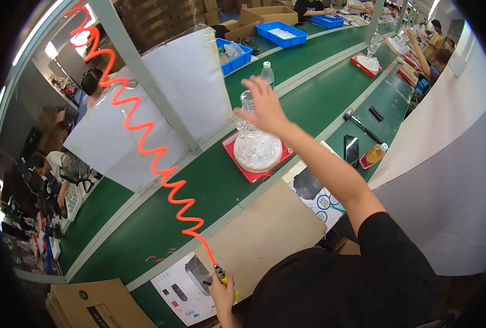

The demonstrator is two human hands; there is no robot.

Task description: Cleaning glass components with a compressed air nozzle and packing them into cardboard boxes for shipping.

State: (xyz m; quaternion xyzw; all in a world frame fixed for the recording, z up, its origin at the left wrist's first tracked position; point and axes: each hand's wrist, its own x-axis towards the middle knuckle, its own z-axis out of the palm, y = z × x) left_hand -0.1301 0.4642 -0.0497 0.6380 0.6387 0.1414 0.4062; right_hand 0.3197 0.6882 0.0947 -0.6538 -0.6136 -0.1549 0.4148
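My left hand [223,296], low in the view, is wrapped round a yellow air blow gun [236,295]. An orange coiled air hose [161,158] runs from its metal fitting up to the upper left. My right arm reaches out over the green belt, and my right hand [266,109] has its fingers spread. Behind and below that hand stands a clear, glass-like piece [248,131] with a tall neck and a broad round base. It sits on a red square tray or box [237,158]. Whether my fingers touch the clear neck, I cannot tell.
Beyond the hand stands a clear bottle [267,72]. To the right lie a hammer [363,126], a phone [351,150] and a drink bottle [373,156]. Cardboard [265,224] covers the near edge. Blue bins [281,34] line the far side, and other people work along the belt.
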